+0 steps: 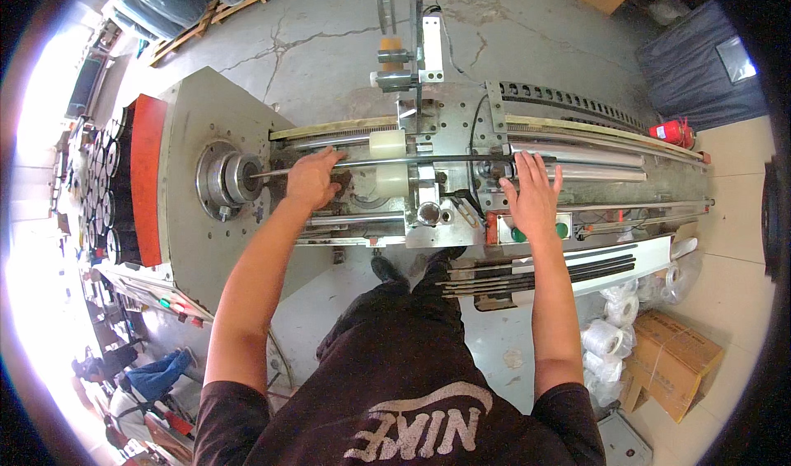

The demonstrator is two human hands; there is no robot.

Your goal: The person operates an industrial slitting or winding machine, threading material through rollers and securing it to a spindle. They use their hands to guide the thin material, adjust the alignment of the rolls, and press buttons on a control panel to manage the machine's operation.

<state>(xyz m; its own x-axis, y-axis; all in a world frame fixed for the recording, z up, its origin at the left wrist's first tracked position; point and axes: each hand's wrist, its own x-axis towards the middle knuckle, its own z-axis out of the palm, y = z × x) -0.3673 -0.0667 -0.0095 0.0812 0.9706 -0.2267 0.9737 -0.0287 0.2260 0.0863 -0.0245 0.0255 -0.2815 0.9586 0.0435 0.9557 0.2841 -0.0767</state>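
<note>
A long thin metal rod runs left to right along a lathe-like machine, its left end at the round chuck. My left hand is closed around the rod a short way from the chuck, with the rod coming out between fingers and thumb. Further right, my right hand has its fingers spread over the rod's dark right end, beside the carriage; whether the palm touches anything is hidden. White rollers sit just above and below the rod between my hands.
Dark rods lie on a white board by my right forearm. A grey machine housing stands left, an upright arm ahead. Plastic-wrapped rolls and a cardboard box stand lower right. A seated person is lower left.
</note>
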